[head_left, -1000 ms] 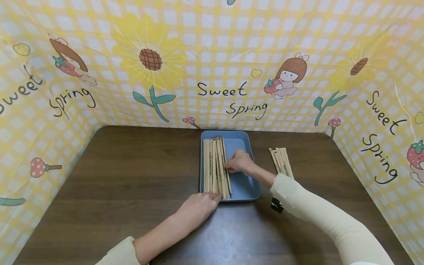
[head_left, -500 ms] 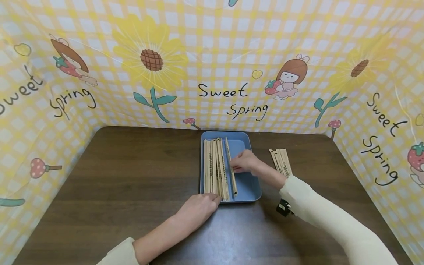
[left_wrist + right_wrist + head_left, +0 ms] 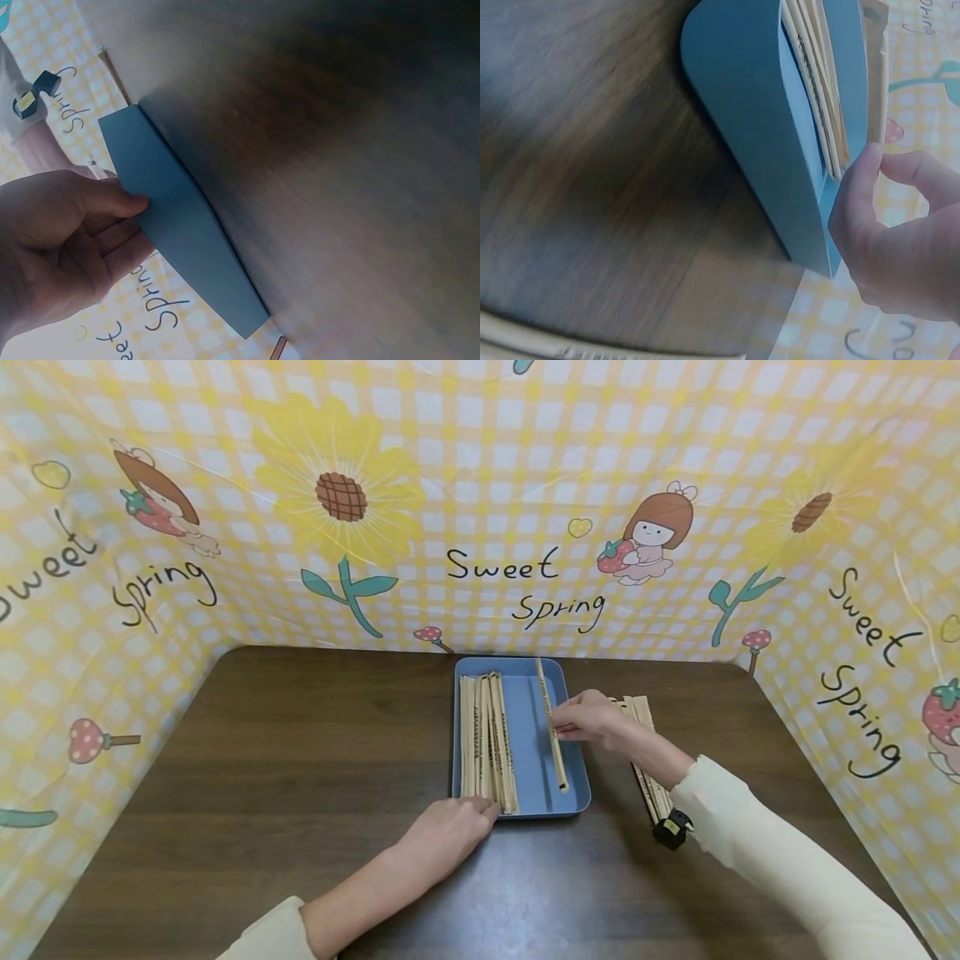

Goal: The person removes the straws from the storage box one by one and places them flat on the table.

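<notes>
1. Apparently a one-by-one transfer is in hand: a single paper-wrapped stick (image 3: 558,758) is pinched between thumb and fingertips of the right hand (image 3: 592,720), raised over the right half of the blue tray (image 3: 521,693).
2. Near wall of the tray, left of its middle, is gripped by the left hand (image 3: 450,827), thumb outside, other fingers bent over the rim.
3. Next move, as judged: right edge of the tray to be cleared, then the stick laid along the stack of wrapped sticks (image 3: 655,789) on the wooden tabletop (image 3: 300,760).
4. Long axis of the held stick is run far-to-near, far end turned slightly left at the far edge, near end toward the near right corner.
5. Roughly the same heading is shown by the row of wrapped sticks (image 3: 486,743) along the tray's left edge.
</notes>
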`<action>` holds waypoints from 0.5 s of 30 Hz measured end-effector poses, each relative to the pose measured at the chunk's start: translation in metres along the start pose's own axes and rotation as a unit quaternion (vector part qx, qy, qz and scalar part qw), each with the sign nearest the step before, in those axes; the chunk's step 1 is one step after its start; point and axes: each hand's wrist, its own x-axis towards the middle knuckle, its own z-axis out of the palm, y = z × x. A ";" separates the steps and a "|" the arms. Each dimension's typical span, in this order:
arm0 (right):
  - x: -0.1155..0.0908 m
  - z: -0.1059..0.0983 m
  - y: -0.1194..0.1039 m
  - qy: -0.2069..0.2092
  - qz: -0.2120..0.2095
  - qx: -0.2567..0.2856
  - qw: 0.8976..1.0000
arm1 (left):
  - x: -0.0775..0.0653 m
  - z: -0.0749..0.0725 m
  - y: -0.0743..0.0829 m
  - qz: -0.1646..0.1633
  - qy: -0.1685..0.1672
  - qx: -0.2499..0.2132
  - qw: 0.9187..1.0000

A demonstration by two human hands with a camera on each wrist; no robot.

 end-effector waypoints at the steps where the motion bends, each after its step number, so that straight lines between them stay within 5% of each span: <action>1: -0.002 -0.004 0.001 -0.002 0.000 0.000 1.000 | 0.000 0.000 0.000 0.000 -0.001 0.000 1.000; 15: -0.026 -0.057 0.025 -0.009 0.004 -0.004 1.000 | 0.001 -0.002 0.001 -0.002 -0.021 0.004 1.000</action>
